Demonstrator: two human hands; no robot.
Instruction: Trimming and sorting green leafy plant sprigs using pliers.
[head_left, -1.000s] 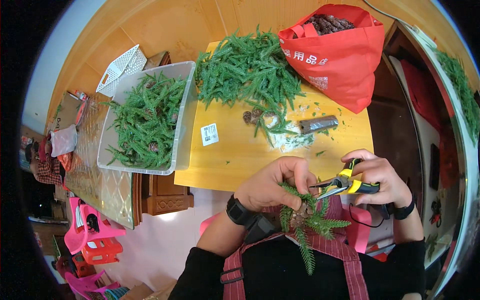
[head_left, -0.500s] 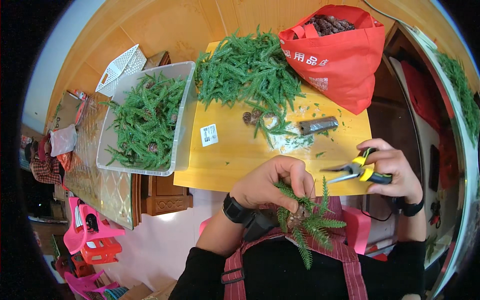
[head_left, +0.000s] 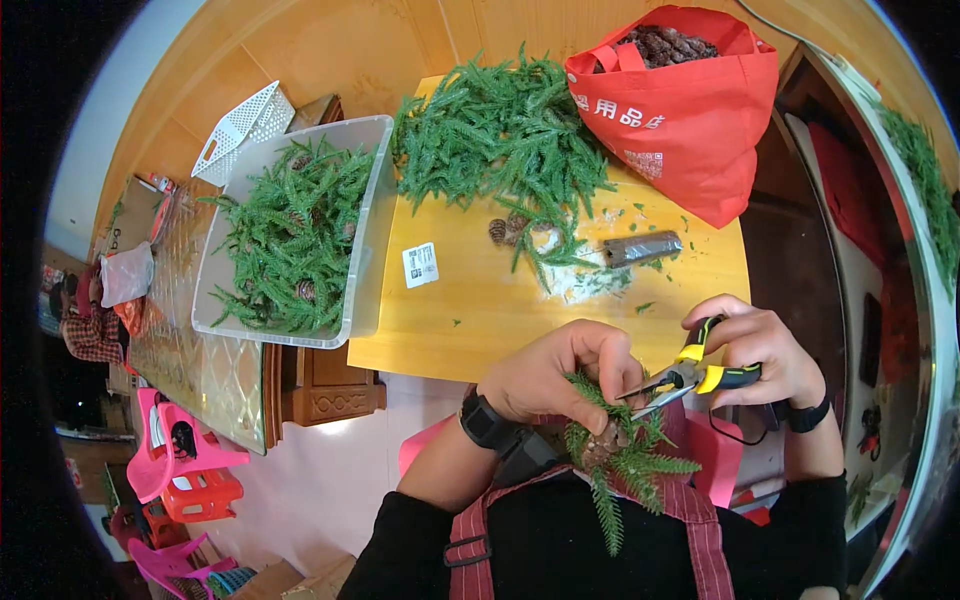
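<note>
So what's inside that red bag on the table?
The red bag stands open at the top, showing a heap of brown pine cones. Only the top layer is visible; the bag's cloth sides hide whatever lies deeper down.

Left hand grips a bundle of green fir sprigs with a pine cone low in the picture, at about 6 o'clock. Right hand is closed on yellow-handled pliers, the tips touching the bundle. On the wooden tabletop: a pile of fir sprigs at 12 o'clock, a red bag at 1 o'clock, a dark roll beside loose cones. A clear bin of sprigs sits at 10 o'clock.
</note>
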